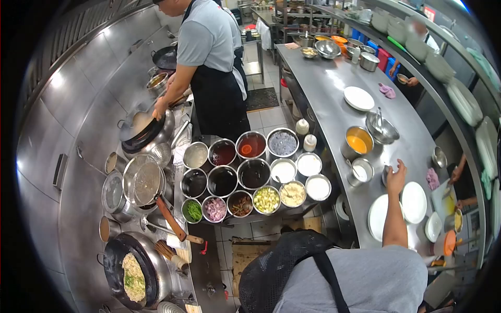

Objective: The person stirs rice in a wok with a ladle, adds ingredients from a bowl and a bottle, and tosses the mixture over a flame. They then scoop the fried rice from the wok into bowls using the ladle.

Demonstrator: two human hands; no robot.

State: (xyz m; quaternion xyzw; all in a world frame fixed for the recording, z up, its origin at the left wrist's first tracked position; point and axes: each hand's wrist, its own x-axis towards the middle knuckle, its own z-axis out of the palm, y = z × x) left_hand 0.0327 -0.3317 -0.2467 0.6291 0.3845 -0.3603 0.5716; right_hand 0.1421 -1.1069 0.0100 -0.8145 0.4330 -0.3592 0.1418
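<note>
My right hand [396, 175] reaches over the steel counter at the right, its fingers partly spread and apart. Next to it sits a small steel cup [385, 176]; contact between them cannot be made out. Left of the cup stands a steel pot of white contents with a spoon [360, 172], and behind that a pot of orange liquid [358, 141]. White oval plates [414, 202] lie close to my wrist and forearm. My left hand does not show. At the lower left, a wok [112, 261] holds pale yellow food with green bits [134, 279].
Several steel containers of sauces and chopped ingredients [254, 173] stand between stove and counter. A wooden-handled strainer [146, 182] lies over a pot. A co-worker [211, 68] in a black apron works at another wok [151, 133]. Other people's hands [412, 81] show beyond the shelf [436, 75].
</note>
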